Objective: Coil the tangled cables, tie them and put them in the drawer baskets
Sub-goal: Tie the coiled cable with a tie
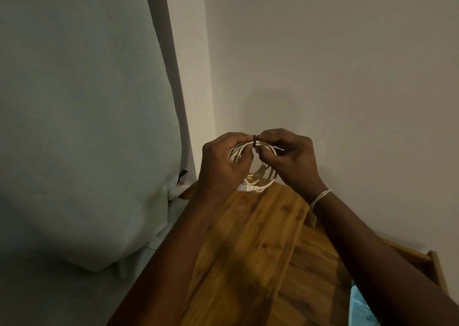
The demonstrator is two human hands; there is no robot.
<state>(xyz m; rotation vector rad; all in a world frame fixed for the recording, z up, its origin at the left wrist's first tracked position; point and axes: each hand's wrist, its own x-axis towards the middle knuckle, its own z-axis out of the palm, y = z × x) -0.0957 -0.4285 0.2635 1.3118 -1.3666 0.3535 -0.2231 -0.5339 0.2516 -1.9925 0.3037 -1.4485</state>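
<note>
A coiled white cable (260, 179) hangs in the air above the far end of a wooden top (250, 241). My left hand (221, 161) grips the top of the coil, fingers curled round the strands. A black tie (254, 140) wraps the coil's top between my hands. My right hand (288, 156) pinches the coil right beside that tie. The cable's clear plug (243, 188) dangles at the coil's bottom left. No drawer baskets can be made out with certainty.
A pale green curtain (82, 127) hangs on the left, a plain wall (347, 64) stands behind. A wooden edge (432, 263) and a light blue object (359, 308) lie at the lower right. A white string circles my right wrist (320, 197).
</note>
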